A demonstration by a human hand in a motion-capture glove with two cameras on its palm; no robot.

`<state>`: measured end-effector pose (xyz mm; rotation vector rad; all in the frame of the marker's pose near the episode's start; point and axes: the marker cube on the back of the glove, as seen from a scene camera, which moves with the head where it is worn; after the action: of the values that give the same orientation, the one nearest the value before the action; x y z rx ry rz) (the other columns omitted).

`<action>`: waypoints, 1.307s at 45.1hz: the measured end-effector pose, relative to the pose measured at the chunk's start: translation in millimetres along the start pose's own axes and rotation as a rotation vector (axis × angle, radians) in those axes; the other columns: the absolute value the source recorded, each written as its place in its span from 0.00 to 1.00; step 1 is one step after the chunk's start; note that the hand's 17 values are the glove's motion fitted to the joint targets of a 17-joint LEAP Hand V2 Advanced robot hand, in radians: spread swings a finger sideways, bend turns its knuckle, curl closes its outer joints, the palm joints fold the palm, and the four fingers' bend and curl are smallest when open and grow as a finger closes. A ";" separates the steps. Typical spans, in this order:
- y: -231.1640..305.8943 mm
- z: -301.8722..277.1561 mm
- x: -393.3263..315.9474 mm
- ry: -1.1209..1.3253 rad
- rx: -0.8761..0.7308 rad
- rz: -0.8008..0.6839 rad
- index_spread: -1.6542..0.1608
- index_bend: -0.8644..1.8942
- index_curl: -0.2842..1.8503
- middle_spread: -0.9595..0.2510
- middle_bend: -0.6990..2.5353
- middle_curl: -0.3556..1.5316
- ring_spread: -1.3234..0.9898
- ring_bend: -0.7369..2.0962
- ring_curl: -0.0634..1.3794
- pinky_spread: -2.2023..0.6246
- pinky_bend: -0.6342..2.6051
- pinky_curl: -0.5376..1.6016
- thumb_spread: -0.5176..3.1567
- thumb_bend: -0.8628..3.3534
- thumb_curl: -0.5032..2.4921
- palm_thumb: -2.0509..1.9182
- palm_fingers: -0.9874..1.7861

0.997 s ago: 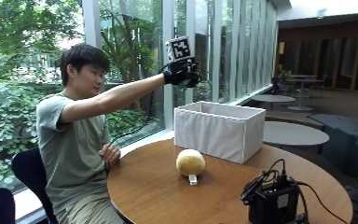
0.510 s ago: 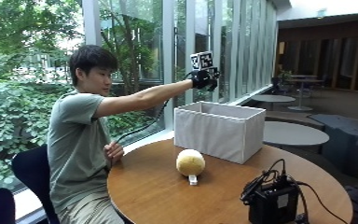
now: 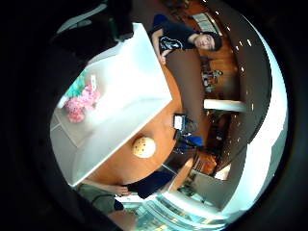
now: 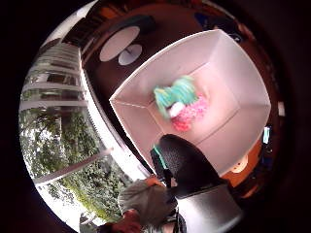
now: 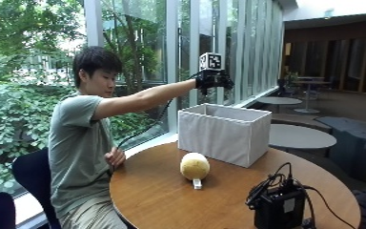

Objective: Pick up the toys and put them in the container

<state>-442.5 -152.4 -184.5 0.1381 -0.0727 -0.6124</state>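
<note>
In the outside view my gloved right hand (image 5: 213, 81) hovers above the open top of the white fabric container (image 5: 224, 133), arm stretched out, fingers hanging relaxed and holding nothing. Inside the container (image 4: 146, 121) lie a green toy (image 4: 177, 92) and a pink toy (image 4: 189, 114), touching each other on its floor; the little finger side view shows the pink toy (image 3: 79, 103) there too. A round yellow plush toy (image 5: 194, 166) with a white tag sits on the round wooden table (image 5: 170, 200) just in front of the container. My bare left hand rests at the table's edge.
A black device (image 5: 281, 207) with cables stands near the table's front right edge. Glass window panes run close behind the container. Further round tables stand beyond the container.
My right hand has travelled rightward, from left of the container to directly over its opening. The yellow toy and the container have not moved.
</note>
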 end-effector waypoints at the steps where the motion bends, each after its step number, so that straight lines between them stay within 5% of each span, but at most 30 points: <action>1: 7.6 -2.5 7.7 0.015 -0.004 0.043 0.55 0.17 0.54 0.68 0.22 0.48 0.39 0.35 0.40 0.33 0.23 0.74 0.71 0.94 0.51 0.49 0.28; 2: 13.0 -4.5 14.7 0.065 -0.021 0.084 0.54 0.11 0.52 0.69 0.16 0.32 0.35 0.21 0.42 0.29 0.13 0.75 0.70 0.95 0.50 0.49 0.35; 4: 18.5 -9.5 21.0 0.173 -0.063 0.173 0.50 0.09 0.49 0.70 0.14 0.37 0.22 0.12 0.48 0.32 0.19 0.76 0.62 0.99 0.81 0.53 0.35; 9: 53.4 -29.2 47.1 0.147 -0.068 0.388 0.64 0.25 0.43 0.73 0.27 0.38 0.30 0.30 0.56 0.36 0.28 0.80 0.55 0.89 0.59 0.56 0.27; 13: 105.3 -22.2 85.7 0.140 -0.084 0.393 0.68 0.25 0.40 0.73 0.25 0.44 0.32 0.29 0.59 0.42 0.28 0.78 0.67 0.83 0.52 0.53 0.27; 14: 116.3 -18.2 93.6 0.130 -0.089 0.396 0.64 0.09 0.44 0.72 0.11 0.47 0.25 0.13 0.69 0.35 0.16 0.81 0.59 0.89 0.39 0.42 0.36; 15: 127.3 -12.7 102.0 0.136 -0.099 0.383 0.62 0.15 0.49 0.72 0.17 0.54 0.24 0.20 0.74 0.34 0.21 0.82 0.68 0.85 0.52 0.54 0.30; 16: 138.3 -5.6 110.9 0.152 -0.112 0.358 0.40 0.00 0.51 0.71 0.06 0.53 0.06 0.04 0.75 0.18 0.08 0.82 0.71 0.67 0.68 0.39 0.37; 17: 149.4 3.3 120.1 0.166 -0.126 0.329 0.37 0.05 0.53 0.95 0.00 0.57 0.00 0.09 0.77 0.16 0.11 0.83 0.80 0.62 0.54 0.50 0.35; 18: 160.9 14.3 130.5 0.169 -0.140 0.302 0.41 0.10 0.51 0.92 0.07 0.56 0.01 0.13 0.77 0.00 0.03 0.79 0.70 0.70 0.38 0.41 0.35; 19: 173.5 27.4 143.0 0.164 -0.155 0.277 0.46 0.15 0.50 0.90 0.12 0.55 0.03 0.17 0.78 0.16 0.13 0.86 0.81 0.84 0.52 0.46 0.32; 21: 200.1 57.7 172.9 0.150 -0.195 0.225 0.51 0.22 0.50 0.87 0.20 0.58 0.06 0.25 0.79 0.19 0.21 0.86 0.80 0.86 0.47 0.55 0.27; 23: 222.8 88.1 202.4 0.151 -0.242 0.179 0.56 0.22 0.44 0.84 0.21 0.46 0.08 0.23 0.79 0.26 0.22 0.86 0.71 0.60 0.22 0.36 0.30; 24: 231.6 102.7 215.2 0.156 -0.265 0.161 0.49 0.24 0.45 0.83 0.23 0.56 0.06 0.27 0.82 0.25 0.26 0.87 0.68 0.70 0.10 0.43 0.25; 28: 258.0 168.0 262.5 0.218 -0.387 0.151 0.56 0.24 0.41 0.80 0.22 0.53 0.07 0.25 0.84 0.22 0.24 0.86 0.84 0.89 0.30 0.49 0.26; 29: 263.6 185.0 273.8 0.239 -0.425 0.162 0.58 0.22 0.37 0.79 0.19 0.45 0.05 0.20 0.82 0.06 0.13 0.91 0.91 0.75 0.44 0.39 0.32; 30: 266.3 201.8 280.6 0.251 -0.458 0.184 0.56 0.25 0.37 0.80 0.20 0.58 0.06 0.25 0.83 0.11 0.19 0.91 1.00 0.89 0.41 0.51 0.25; 31: 264.7 218.6 280.4 0.248 -0.480 0.222 0.60 0.27 0.34 0.79 0.20 0.54 0.08 0.24 0.83 0.15 0.21 0.91 0.90 0.76 0.26 0.40 0.26; 32: 258.7 234.8 273.7 0.229 -0.483 0.272 0.54 0.29 0.35 0.80 0.21 0.70 0.08 0.28 0.85 0.16 0.25 0.90 0.89 0.75 0.26 0.44 0.21; 33: 250.6 248.9 264.0 0.197 -0.465 0.326 0.56 0.29 0.35 0.80 0.20 0.68 0.07 0.26 0.86 0.19 0.26 0.90 0.84 0.80 0.39 0.52 0.22; 41: 226.7 276.5 254.2 0.004 -0.126 0.524 0.64 0.38 0.38 0.73 0.27 0.59 0.08 0.37 0.87 0.25 0.31 0.87 0.52 0.68 0.27 0.45 0.44; 43: 228.4 270.8 265.8 -0.039 -0.047 0.573 0.66 0.38 0.37 0.70 0.28 0.59 0.08 0.39 0.87 0.25 0.31 0.85 0.53 0.68 0.54 0.45 0.50; 45: 231.1 264.5 278.2 -0.061 0.028 0.619 0.67 0.37 0.36 0.68 0.29 0.57 0.08 0.40 0.86 0.26 0.31 0.84 0.50 0.70 0.51 0.44 0.51; 47: 232.0 260.9 284.8 -0.067 0.096 0.639 0.66 0.39 0.39 0.64 0.32 0.62 0.07 0.44 0.86 0.26 0.34 0.83 0.42 0.67 0.80 0.37 0.55; 48: 232.0 259.9 286.4 -0.067 0.126 0.641 0.66 0.40 0.39 0.63 0.32 0.63 0.06 0.44 0.86 0.27 0.34 0.83 0.51 0.58 0.67 0.47 0.55; 49: 231.6 259.5 286.6 -0.065 0.152 0.639 0.65 0.42 0.42 0.62 0.35 0.65 0.06 0.45 0.86 0.27 0.33 0.82 0.64 0.58 0.85 0.57 0.59; 51: 226.7 263.9 277.2 -0.044 0.172 0.605 0.65 0.43 0.42 0.60 0.34 0.74 0.07 0.46 0.87 0.22 0.26 0.87 0.43 0.56 0.59 0.59 0.62; 56: 212.6 262.9 256.4 -0.048 0.123 0.523 0.68 0.51 0.51 0.56 0.41 0.79 0.08 0.51 0.87 0.27 0.30 0.85 0.39 0.49 0.78 0.66 0.69; 58: 210.6 257.0 253.2 -0.039 0.089 0.500 0.69 0.54 0.54 0.55 0.43 0.81 0.08 0.53 0.87 0.27 0.32 0.84 0.29 0.56 0.56 0.57 0.68; 59: 210.8 252.5 253.1 -0.024 0.078 0.497 0.67 0.58 0.57 0.55 0.49 0.84 0.10 0.58 0.89 0.28 0.36 0.84 0.41 0.48 0.72 0.66 0.64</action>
<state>-143.7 -155.0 103.6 0.1805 -0.1483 -0.1150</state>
